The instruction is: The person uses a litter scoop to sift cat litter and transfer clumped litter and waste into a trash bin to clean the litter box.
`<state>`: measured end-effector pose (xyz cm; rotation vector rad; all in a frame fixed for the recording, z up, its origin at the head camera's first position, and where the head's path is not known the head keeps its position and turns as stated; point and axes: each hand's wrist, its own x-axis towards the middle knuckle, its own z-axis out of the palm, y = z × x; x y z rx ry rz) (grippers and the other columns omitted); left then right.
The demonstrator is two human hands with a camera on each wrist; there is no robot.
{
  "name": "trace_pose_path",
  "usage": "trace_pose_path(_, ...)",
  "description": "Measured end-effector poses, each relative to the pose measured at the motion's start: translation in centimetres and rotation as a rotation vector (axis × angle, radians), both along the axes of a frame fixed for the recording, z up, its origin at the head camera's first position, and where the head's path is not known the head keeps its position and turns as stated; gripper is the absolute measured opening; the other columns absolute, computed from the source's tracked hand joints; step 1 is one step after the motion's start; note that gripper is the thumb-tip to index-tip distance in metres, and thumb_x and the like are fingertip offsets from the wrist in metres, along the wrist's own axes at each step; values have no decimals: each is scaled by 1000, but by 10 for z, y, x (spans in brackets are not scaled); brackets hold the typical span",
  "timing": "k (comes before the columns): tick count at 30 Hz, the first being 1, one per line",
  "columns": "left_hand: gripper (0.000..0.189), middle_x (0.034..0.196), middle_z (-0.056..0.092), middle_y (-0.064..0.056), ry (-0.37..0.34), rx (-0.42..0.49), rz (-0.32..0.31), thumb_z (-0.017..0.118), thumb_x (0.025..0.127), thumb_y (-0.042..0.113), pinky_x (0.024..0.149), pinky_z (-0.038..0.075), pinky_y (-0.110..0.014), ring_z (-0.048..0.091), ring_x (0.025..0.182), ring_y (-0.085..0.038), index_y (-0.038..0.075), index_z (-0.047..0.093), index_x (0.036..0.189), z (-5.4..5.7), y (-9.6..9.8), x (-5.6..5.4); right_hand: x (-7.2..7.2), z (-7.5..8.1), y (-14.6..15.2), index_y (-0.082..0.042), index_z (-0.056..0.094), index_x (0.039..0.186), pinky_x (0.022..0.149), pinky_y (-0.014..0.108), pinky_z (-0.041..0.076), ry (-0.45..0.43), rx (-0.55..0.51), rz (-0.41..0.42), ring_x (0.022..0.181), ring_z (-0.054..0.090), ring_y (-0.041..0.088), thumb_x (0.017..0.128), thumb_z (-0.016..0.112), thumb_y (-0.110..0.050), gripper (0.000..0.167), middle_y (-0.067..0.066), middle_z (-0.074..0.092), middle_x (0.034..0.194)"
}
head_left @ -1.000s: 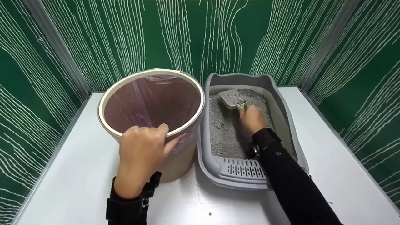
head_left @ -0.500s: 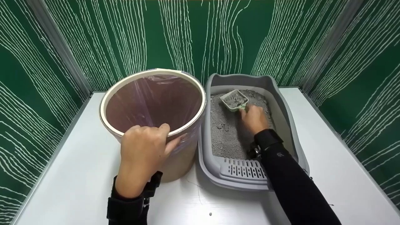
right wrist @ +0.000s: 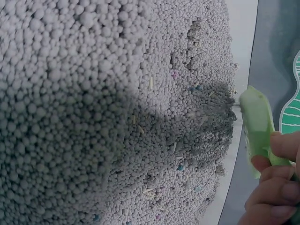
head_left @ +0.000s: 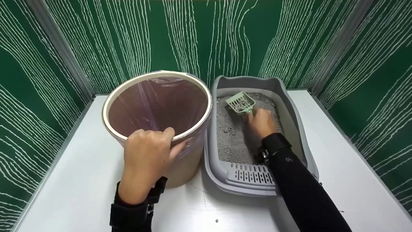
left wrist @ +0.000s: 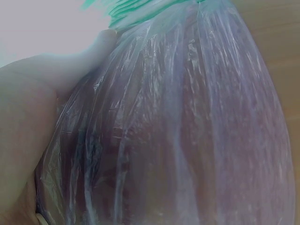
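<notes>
In my right hand [head_left: 262, 122] I grip the handle of a light green slotted litter scoop [head_left: 240, 102]. The scoop is over the far part of a grey litter box [head_left: 213, 145], above the grey litter [head_left: 233, 138], with some clumps on its slots. The right wrist view shows the scoop [right wrist: 256, 124] side-on, apart from the litter surface [right wrist: 178, 140]. My left hand [head_left: 148, 158] grips the near rim of a trash bin [head_left: 107, 125] lined with a clear plastic bag. In the left wrist view, the thumb [left wrist: 89, 61] lies against the wrinkled bag [left wrist: 187, 122].
Bin and litter box stand side by side on a white table [head_left: 70, 180]. Green walls [head_left: 212, 38] with white wavy lines close in the back and sides. A small grey crumb [head_left: 216, 220] lies near the front. The box's near end has a slotted step [head_left: 252, 175].
The scoop was heaped with litter; most has fallen through its slots, leaving a few clumps. The right hand has barely shifted, and the left hand keeps its grip on the bin rim.
</notes>
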<state>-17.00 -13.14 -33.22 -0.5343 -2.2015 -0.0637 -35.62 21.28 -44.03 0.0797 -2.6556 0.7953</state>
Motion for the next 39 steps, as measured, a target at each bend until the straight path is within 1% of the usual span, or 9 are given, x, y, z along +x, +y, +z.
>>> trace_pose_path(4,57,46,33,1,2,1,-3,91,78,45,40,32,-39,41,38,-27,12,47,63,0,0,0,1,2,-2,-11,45,73,65,41,34,-50,19,-31,68,54,35,109,64,-24,42,15,55,71)
trace_pose_path(9,60,45,32,2,12,-2,-7,92,76,44,40,32,-39,39,37,-27,13,43,62,1,1,0,0,4,-3,-11,54,76,64,39,32,-118,23,-54,64,48,29,113,55,-31,42,9,51,69)
trace_pose_path(17,59,46,33,2,2,-5,-3,92,78,45,40,32,-39,41,38,-27,13,45,62,1,1,0,0,4,-3,-6,69,89,64,39,37,-157,-6,-72,64,51,28,114,50,-34,42,7,53,70)
trace_pose_path(21,58,46,33,2,-4,-11,3,92,78,45,40,32,-39,41,38,-27,13,46,63,2,1,0,0,4,-2,-4,72,95,66,41,39,-163,5,-83,68,55,31,114,50,-34,43,12,58,75)
trace_pose_path(24,58,46,32,2,-8,-12,4,92,78,45,40,32,-38,41,38,-27,13,46,63,2,1,0,0,4,-1,0,73,102,71,47,45,-168,24,-89,77,63,36,114,51,-35,43,21,67,88)
trace_pose_path(26,58,47,32,2,-11,-12,3,91,79,45,40,32,-38,40,38,-27,13,45,63,2,1,0,1,4,0,2,74,112,75,52,49,-167,36,-87,86,68,41,113,53,-34,42,26,71,100)
trace_pose_path(28,58,47,31,3,-16,-11,1,91,79,45,40,32,-38,40,38,-26,13,45,63,2,1,0,2,4,1,4,72,113,79,56,50,-158,49,-84,94,69,45,112,55,-33,41,30,72,108)
trace_pose_path(33,58,47,32,2,-13,-4,-2,90,80,45,40,32,-39,41,38,-27,13,45,63,1,1,0,3,3,2,5,70,110,81,60,51,-105,74,-66,99,69,50,111,59,-31,37,33,71,110)
trace_pose_path(39,59,45,34,1,12,8,-8,89,80,47,40,33,-40,43,38,-29,13,44,62,0,0,0,4,2,3,6,69,131,88,63,52,-38,107,-49,105,69,51,108,64,-25,39,34,70,120)
